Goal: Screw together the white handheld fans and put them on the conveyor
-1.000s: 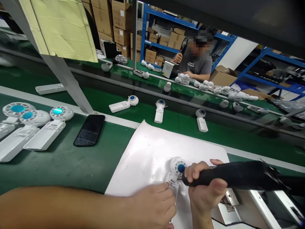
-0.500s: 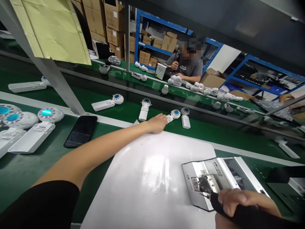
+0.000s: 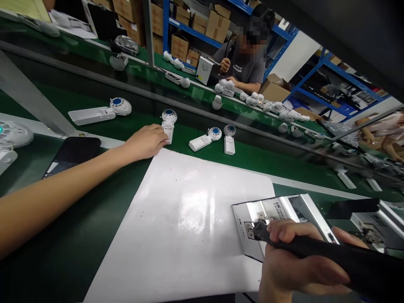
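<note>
Closed firmly around a black handle (image 3: 341,252), the person's right hand (image 3: 293,256) is at the near right; the left hand (image 3: 147,142) reaches far left, its fingers bent against a small white fan (image 3: 169,117), though whether they are pinching it cannot be told. Green tabletop (image 3: 94,223) fills the near left, with a green belt (image 3: 189,122) running along its far side. White sheet (image 3: 160,227) covers the middle of the tabletop. On the right, a metal box (image 3: 285,206) stands just beyond the right hand. A dark phone (image 3: 80,147) lies left, beyond the left forearm. The touched fan lies on the belt, just past the sheet's far left corner, with a two-tone blue-and-white fan (image 3: 206,139) to its right.
</note>
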Available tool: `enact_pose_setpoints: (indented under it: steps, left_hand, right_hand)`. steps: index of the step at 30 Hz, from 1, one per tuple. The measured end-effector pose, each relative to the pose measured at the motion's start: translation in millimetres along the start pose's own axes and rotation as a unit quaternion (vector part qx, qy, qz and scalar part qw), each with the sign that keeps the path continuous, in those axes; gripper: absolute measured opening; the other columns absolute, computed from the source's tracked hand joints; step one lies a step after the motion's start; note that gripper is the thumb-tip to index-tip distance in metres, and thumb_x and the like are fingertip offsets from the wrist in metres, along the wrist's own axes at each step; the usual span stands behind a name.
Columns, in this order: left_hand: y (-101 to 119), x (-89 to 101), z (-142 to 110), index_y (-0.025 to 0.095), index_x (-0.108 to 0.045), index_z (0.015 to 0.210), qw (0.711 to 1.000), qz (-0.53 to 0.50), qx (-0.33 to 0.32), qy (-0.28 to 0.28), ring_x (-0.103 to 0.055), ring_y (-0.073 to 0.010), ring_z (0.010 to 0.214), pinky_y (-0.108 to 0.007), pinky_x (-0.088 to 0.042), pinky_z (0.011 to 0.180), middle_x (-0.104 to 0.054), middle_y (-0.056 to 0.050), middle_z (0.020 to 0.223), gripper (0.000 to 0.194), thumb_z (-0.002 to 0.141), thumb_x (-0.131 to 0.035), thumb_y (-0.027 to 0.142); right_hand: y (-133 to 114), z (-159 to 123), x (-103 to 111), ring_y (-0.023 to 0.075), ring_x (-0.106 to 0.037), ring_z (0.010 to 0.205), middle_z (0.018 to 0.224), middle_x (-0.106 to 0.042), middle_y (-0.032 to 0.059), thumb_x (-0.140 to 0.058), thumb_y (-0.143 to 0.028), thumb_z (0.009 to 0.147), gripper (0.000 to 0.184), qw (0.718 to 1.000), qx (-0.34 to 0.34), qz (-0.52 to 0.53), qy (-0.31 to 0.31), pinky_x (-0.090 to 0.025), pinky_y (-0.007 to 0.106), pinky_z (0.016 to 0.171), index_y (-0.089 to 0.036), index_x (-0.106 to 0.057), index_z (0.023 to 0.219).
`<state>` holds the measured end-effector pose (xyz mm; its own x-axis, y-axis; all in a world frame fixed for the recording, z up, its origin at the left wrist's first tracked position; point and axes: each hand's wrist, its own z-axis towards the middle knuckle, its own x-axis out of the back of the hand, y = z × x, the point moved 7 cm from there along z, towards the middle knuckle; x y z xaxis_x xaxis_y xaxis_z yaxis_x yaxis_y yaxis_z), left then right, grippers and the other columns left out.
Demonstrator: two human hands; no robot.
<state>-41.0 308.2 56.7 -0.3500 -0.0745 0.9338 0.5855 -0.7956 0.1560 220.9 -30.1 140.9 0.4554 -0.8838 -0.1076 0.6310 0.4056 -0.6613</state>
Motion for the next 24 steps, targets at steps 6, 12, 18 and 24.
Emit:
enact_pose_setpoints:
  steps: [6, 12, 18, 24]
  left_hand:
    - [67, 27.4, -21, 0.012, -0.06, 0.104, 0.996, -0.026, 0.008, 0.082, -0.055, -0.0248, 0.103, -0.045, -0.048, 0.101, -0.058, -0.009, 0.103, 0.031, 0.112, -0.036, 0.029]
    - [217, 6.0, -96, 0.017, -0.058, 0.084, 0.962, -0.153, -0.224, 0.015, -0.046, -0.0228, 0.078, -0.04, -0.041, 0.073, -0.055, -0.008, 0.085, 0.007, 0.089, -0.055, 0.012]
    - [278, -21.9, -143, 0.013, -0.067, 0.099, 0.906, -0.196, -0.371, -0.052, -0.053, -0.0237, 0.083, -0.038, -0.045, 0.082, -0.059, -0.009, 0.094, 0.017, 0.097, -0.064, 0.029]
    - [276, -25.0, -142, 0.014, -0.067, 0.098, 0.91, -0.22, -0.348, -0.053, -0.056, -0.0241, 0.088, -0.038, -0.046, 0.091, -0.062, -0.009, 0.096, 0.017, 0.101, -0.061, 0.03]
  right_hand:
    - [0, -4, 0, 0.0148, -0.042, 0.039, 0.057, -0.052, -0.0108, -0.044, -0.083, 0.094, 0.068, 0.993, -0.037, 0.055, -0.097, -0.044, 0.034, 0.04, -0.029, -0.051, 0.134]
    - [-4, -23, -17, 0.0131, -0.036, 0.043, 0.058, -0.049, -0.011, -0.052, -0.08, 0.093, 0.057, 0.958, -0.196, 0.18, -0.102, -0.042, 0.031, 0.044, -0.04, -0.052, 0.134]
    - [-10, -31, -59, 0.0131, -0.032, 0.038, 0.054, -0.052, -0.0119, -0.039, -0.085, 0.094, 0.059, 0.947, -0.215, 0.21, -0.11, -0.04, 0.029, 0.039, -0.036, -0.052, 0.125]
    - [1, -51, -96, 0.0118, -0.037, 0.036, 0.056, -0.053, -0.0134, -0.05, -0.086, 0.089, 0.065, 0.941, -0.201, 0.225, -0.154, -0.042, 0.028, 0.039, -0.033, -0.046, 0.126]
